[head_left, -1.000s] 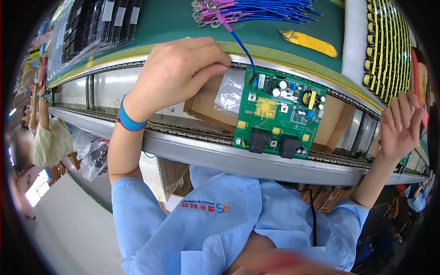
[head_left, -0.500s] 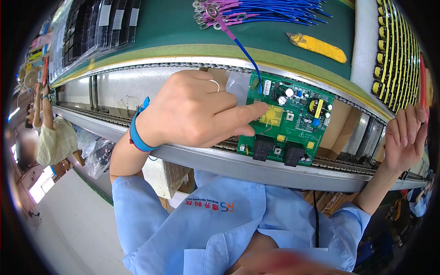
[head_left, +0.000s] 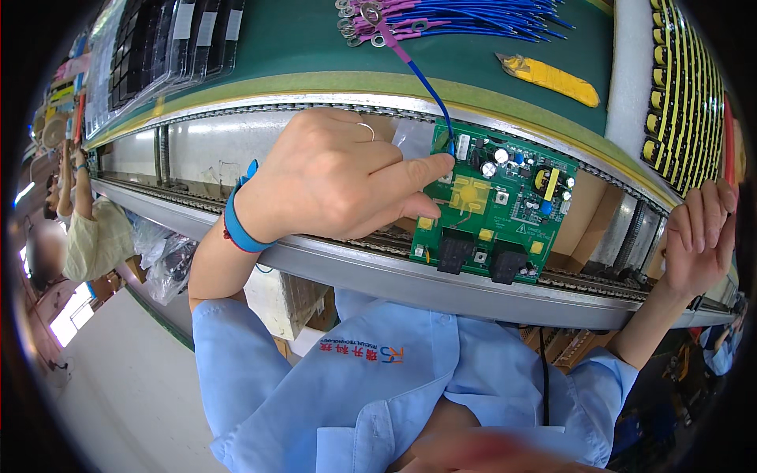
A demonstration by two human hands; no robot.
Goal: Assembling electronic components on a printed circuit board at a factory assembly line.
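My left hand point(head_left: 339, 177) reaches over the left edge of a green circuit board point(head_left: 512, 181). Its index finger is stretched out, the tip at the foot of a blue wire point(head_left: 430, 88) standing up from the board. The thumb is apart below it, the other fingers are bent, and I see nothing held. At its upper end the wire has a pink sleeve and a metal ring terminal point(head_left: 371, 13). Off to the right, my right hand point(head_left: 698, 236) hangs with loosely bent fingers and visibly holds nothing; it is nearest the rows of yellow-and-black components point(head_left: 684, 94).
The board lies across two conveyor rails point(head_left: 441, 293). Beyond is a green bench mat point(head_left: 315, 47) with a bundle of blue wires point(head_left: 489, 17) and a yellow-wrapped cutter point(head_left: 552, 79). Black parts in clear trays point(head_left: 169, 47) stand far left. Another person point(head_left: 95, 244) is at the left.
My left index fingertip has moved up and slightly left, from the board's yellow patch to the foot of the blue wire. My right hand has hardly moved.
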